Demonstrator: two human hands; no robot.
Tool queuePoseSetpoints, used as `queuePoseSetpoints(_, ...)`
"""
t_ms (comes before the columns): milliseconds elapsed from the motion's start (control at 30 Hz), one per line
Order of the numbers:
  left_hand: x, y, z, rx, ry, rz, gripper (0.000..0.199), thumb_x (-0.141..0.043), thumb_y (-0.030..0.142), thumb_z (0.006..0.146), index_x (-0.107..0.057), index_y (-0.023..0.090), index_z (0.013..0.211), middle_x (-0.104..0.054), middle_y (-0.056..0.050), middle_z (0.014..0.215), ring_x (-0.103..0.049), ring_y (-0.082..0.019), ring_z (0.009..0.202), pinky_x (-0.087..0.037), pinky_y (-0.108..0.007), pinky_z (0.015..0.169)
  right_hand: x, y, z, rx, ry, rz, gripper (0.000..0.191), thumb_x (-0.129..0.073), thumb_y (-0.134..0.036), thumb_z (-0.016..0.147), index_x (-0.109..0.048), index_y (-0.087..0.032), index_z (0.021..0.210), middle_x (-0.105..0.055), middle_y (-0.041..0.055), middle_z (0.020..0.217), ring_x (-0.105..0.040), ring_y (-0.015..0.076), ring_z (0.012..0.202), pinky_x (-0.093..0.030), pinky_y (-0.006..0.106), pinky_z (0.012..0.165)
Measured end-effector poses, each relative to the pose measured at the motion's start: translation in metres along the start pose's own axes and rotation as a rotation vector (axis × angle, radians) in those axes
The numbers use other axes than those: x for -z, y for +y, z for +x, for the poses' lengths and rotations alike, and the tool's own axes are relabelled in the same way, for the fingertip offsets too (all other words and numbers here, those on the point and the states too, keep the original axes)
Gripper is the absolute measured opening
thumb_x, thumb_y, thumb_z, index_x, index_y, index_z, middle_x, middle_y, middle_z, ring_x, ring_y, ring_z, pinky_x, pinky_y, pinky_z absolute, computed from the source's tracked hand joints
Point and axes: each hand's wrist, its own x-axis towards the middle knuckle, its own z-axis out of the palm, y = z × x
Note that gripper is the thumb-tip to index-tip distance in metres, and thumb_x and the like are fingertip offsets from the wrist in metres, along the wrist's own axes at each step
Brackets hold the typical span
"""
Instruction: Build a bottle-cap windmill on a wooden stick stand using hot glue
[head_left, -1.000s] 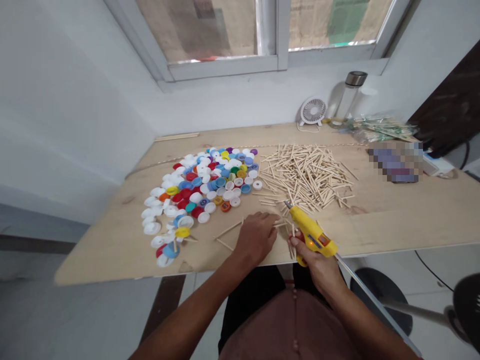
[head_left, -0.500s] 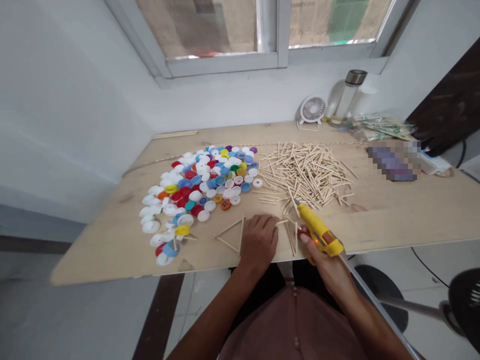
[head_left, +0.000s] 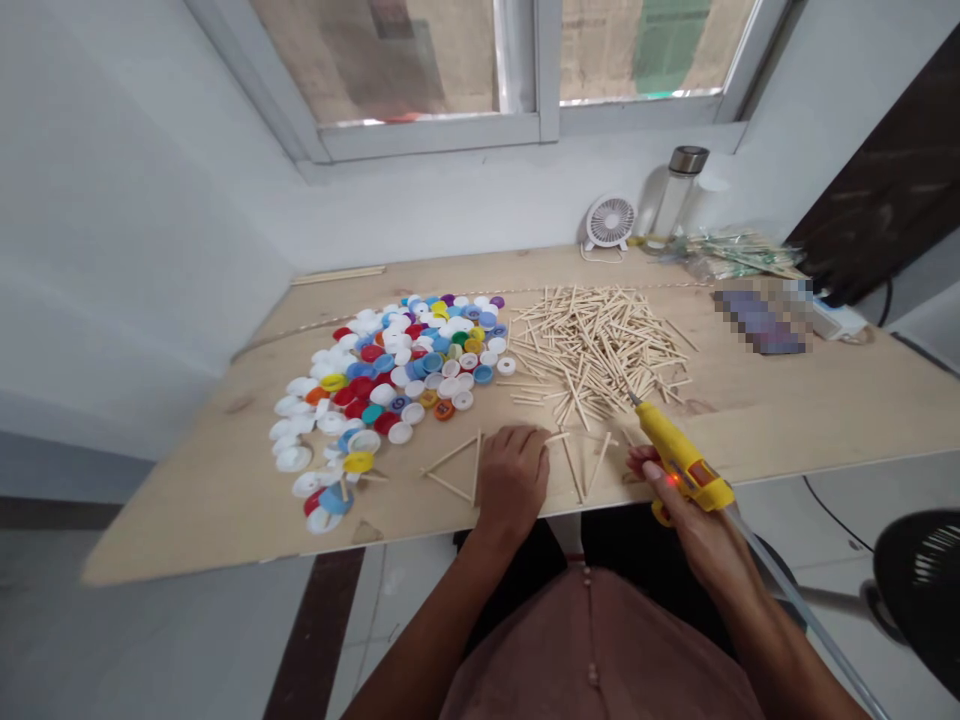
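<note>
My right hand [head_left: 697, 525] is wrapped round a yellow hot glue gun [head_left: 679, 455] with a glowing red light. Its nozzle points up and left toward the loose wooden sticks [head_left: 600, 345], and a clear glue stick [head_left: 802, 610] trails from its rear. Resting on the table's front part, my left hand [head_left: 514, 468] has its fingers curled together, with a short wooden stick [head_left: 556, 437] at the fingertips. Just right of it, sticks form a V shape [head_left: 574, 470]. A stick triangle [head_left: 450, 470] lies at its left, partly against the hand.
Many coloured bottle caps [head_left: 390, 370] spread over the left of the table [head_left: 195, 480]. Along the back stand a small white fan [head_left: 611, 221] and a glass bottle [head_left: 675, 195]. Bagged sticks [head_left: 742, 252] and a blurred flat object [head_left: 761, 318] lie at the right.
My right hand has moved the glue gun to the right, away from the sticks by my left hand. The right stick there now leans outward. The view has shifted slightly.
</note>
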Motion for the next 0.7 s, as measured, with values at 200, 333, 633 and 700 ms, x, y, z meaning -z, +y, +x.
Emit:
queuePoseSetpoints(200, -0.002, 0.000, 0.000, -0.013, 0.010, 0.024, 0.020, -0.051, 0.014, 0.086, -0.066, 0.019, 0.097, -0.070, -0.006, 0.094, -0.058, -0.024, 0.092, -0.041, -0.038, 0.083, 0.008, -0.005, -0.008, 0.022, 0.026, -0.071, 0.039, -0.068, -0.052, 0.071, -0.068, -0.020, 0.095, -0.072, 0.0097, 0.099, -0.068, 0.0275, 0.096, -0.051, 0.042, 0.088)
queuePoseSetpoints(333, -0.003, 0.001, 0.001, -0.024, 0.001, 0.042, 0.017, -0.052, 0.016, 0.087, -0.066, 0.019, 0.095, -0.069, -0.006, 0.091, -0.057, -0.024, 0.089, -0.041, -0.038, 0.081, 0.013, -0.006, -0.015, 0.030, -0.079, -0.120, 0.037, -0.067, -0.050, 0.074, -0.070, -0.020, 0.094, -0.073, 0.0088, 0.096, -0.068, 0.0265, 0.094, -0.052, 0.038, 0.084)
queuePoseSetpoints(633, -0.005, 0.006, 0.007, 0.015, -0.044, 0.068, 0.013, -0.054, 0.019, 0.087, -0.066, 0.020, 0.086, -0.066, -0.007, 0.085, -0.055, -0.024, 0.082, -0.039, -0.037, 0.075, 0.020, 0.003, -0.006, 0.134, -0.251, -0.329, 0.028, -0.062, -0.045, 0.080, -0.068, -0.021, 0.090, -0.070, 0.0029, 0.087, -0.063, 0.0212, 0.083, -0.047, 0.029, 0.067)
queuePoseSetpoints(700, -0.006, 0.006, 0.008, 0.036, -0.049, 0.052, 0.014, -0.052, 0.019, 0.087, -0.066, 0.020, 0.085, -0.066, -0.007, 0.085, -0.055, -0.023, 0.082, -0.039, -0.036, 0.075, 0.019, 0.000, -0.004, 0.146, -0.303, -0.365, 0.025, -0.060, -0.044, 0.081, -0.066, -0.020, 0.087, -0.066, 0.0008, 0.079, -0.060, 0.0182, 0.075, -0.045, 0.027, 0.064)
